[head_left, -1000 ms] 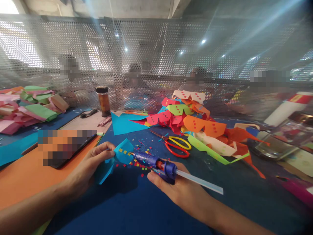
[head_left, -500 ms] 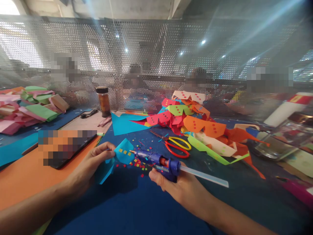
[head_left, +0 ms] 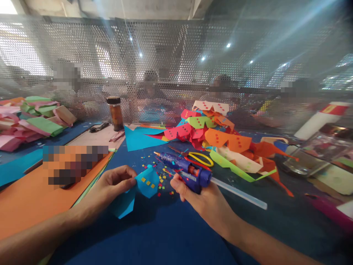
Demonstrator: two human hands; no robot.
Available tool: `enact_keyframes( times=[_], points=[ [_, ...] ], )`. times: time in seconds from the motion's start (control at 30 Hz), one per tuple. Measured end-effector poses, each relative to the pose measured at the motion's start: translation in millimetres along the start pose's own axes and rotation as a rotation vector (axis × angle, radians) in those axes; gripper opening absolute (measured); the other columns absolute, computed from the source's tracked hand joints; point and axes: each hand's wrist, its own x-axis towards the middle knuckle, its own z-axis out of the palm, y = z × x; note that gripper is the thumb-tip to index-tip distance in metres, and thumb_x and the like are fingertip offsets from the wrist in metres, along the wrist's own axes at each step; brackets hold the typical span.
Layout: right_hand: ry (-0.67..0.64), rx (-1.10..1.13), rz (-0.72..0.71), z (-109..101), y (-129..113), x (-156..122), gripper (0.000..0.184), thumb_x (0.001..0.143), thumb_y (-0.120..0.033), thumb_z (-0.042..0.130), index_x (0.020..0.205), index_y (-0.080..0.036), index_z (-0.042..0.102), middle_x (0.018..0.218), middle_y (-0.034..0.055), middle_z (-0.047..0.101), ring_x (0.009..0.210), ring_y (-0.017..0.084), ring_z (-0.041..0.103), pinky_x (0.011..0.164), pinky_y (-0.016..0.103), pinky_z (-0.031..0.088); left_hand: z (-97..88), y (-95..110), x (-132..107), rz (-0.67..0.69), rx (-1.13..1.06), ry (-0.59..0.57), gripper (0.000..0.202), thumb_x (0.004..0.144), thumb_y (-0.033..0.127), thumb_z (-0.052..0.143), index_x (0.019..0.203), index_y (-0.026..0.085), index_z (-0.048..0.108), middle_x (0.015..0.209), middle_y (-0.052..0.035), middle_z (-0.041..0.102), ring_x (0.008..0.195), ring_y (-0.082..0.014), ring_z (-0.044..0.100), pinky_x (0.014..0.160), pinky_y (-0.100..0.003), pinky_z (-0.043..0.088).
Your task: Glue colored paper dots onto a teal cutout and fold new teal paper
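Between thumb and fingers, my left hand (head_left: 117,184) pinches a folded blue paper mask (head_left: 148,184) with a row of three small yellow squares stuck on it. My right hand (head_left: 205,204) grips a blue hot glue gun (head_left: 182,167), its nozzle pointing left and up, apart from the mask. From the gun's back end sticks a long clear glue stick (head_left: 238,193). Tiny coloured paper squares (head_left: 162,182) are scattered on the blue table between my hands. Scissors (head_left: 202,158) with red and yellow handles lie behind the gun, partly hidden by it.
Finished-looking paper masks (head_left: 228,141) are heaped at the back right. Blue paper (head_left: 140,139) and a dark jar (head_left: 116,114) stand near the perforated metal screen (head_left: 176,51). Orange sheets (head_left: 24,206) lie left, folded papers (head_left: 35,121) beyond. A glass container (head_left: 317,151) is at right.
The glue gun's nozzle has lifted off the mask and moved up and away. My left hand has shifted the mask slightly right and down.
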Motion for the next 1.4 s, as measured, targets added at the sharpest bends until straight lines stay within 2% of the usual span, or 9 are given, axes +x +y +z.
enact_keyframes(
  times=[0.2,0.5,0.57,0.63,0.7,0.77,0.93,1.2,1.4],
  points=[
    [-0.138,0.162,0.029,2.9,-8.7,1.8,0.029,0.081,-0.05,0.07,0.089,-0.023,0.068,0.078,-0.0004,0.068,0.072,0.016,0.065,0.074,0.031,0.055,10.9,9.5,-9.2,0.05,0.108,-0.129,0.023,0.079,0.043,0.074,0.077,0.02,0.071,0.066,-0.0013,0.066,0.055,-0.0119,0.051,0.048,-0.019,0.037],
    [-0.107,0.085,-0.001,6.7,-11.1,0.3,0.02,0.084,-0.041,0.063,0.08,-0.022,0.066,0.072,-0.0019,0.064,0.068,0.015,0.061,0.069,0.029,0.052,18.4,12.5,-13.8,0.03,0.18,-0.17,0.022,0.077,0.044,0.075,0.079,0.021,0.077,0.071,-0.0031,0.07,0.058,-0.0144,0.056,0.051,-0.021,0.042],
    [-0.072,0.071,0.014,4.8,-11.0,0.9,0.021,0.083,-0.042,0.062,0.081,-0.022,0.066,0.071,-0.0017,0.063,0.066,0.015,0.06,0.068,0.03,0.052,16.4,11.9,-13.8,0.042,0.216,-0.15,0.024,0.078,0.045,0.075,0.085,0.022,0.078,0.081,-0.0052,0.073,0.068,-0.0175,0.062,0.058,-0.022,0.047],
    [-0.04,0.078,0.017,1.8,-10.5,2.2,0.022,0.083,-0.044,0.063,0.081,-0.022,0.065,0.069,-0.0019,0.062,0.064,0.015,0.059,0.068,0.03,0.052,13.7,10.1,-13.2,0.045,0.237,-0.12,0.03,0.079,0.046,0.074,0.1,0.024,0.075,0.092,-0.0062,0.075,0.076,-0.0202,0.066,0.063,-0.024,0.05],
    [-0.016,0.091,0.003,-1.9,-9.6,3.9,0.023,0.083,-0.044,0.063,0.081,-0.021,0.065,0.068,-0.0021,0.061,0.062,0.014,0.057,0.068,0.03,0.052,10.7,6.9,-11.7,0.021,0.227,-0.1,0.044,0.082,0.048,0.072,0.12,0.027,0.066,0.096,-0.0055,0.075,0.072,-0.0191,0.067,0.059,-0.024,0.051],
    [0.011,0.09,-0.008,-5.3,-8.6,6.0,0.024,0.083,-0.045,0.062,0.081,-0.021,0.065,0.068,-0.0019,0.061,0.063,0.015,0.057,0.069,0.031,0.051,7.9,3.2,-9.2,-0.003,0.201,-0.098,0.051,0.084,0.05,0.07,0.128,0.028,0.057,0.089,-0.003,0.073,0.059,-0.0155,0.063,0.051,-0.023,0.048],
    [0.041,0.052,-0.012,-9.6,-6.9,9.8,0.027,0.083,-0.047,0.061,0.081,-0.021,0.065,0.066,-0.0006,0.059,0.064,0.016,0.056,0.07,0.033,0.05,3.2,-2.7,-2.8,-0.004,0.181,-0.075,0.039,0.086,0.05,0.068,0.11,0.02,0.059,0.066,0.0025,0.066,0.054,-0.013,0.06,0.051,-0.022,0.044],
    [0.088,0.076,-0.064,-9.9,-5.5,13.5,0.024,0.083,-0.045,0.063,0.078,-0.021,0.064,0.061,-0.0028,0.055,0.054,0.013,0.05,0.062,0.029,0.048,0.8,-1.4,-0.2,0.039,0.219,-0.024,0.042,0.087,0.049,0.066,0.118,0.02,0.06,0.062,0.0035,0.065,0.057,-0.0137,0.061,0.054,-0.023,0.045],
    [0.118,0.06,-0.087,-9.3,-6.4,15.9,0.023,0.083,-0.043,0.063,0.077,-0.021,0.063,0.057,-0.0041,0.053,0.051,0.012,0.049,0.059,0.028,0.048,-1.0,-0.7,3.4,0.046,0.263,0.016,0.038,0.083,0.05,0.067,0.105,0.018,0.066,0.061,0.0014,0.067,0.057,-0.0155,0.061,0.053,-0.025,0.046]
  ],
)
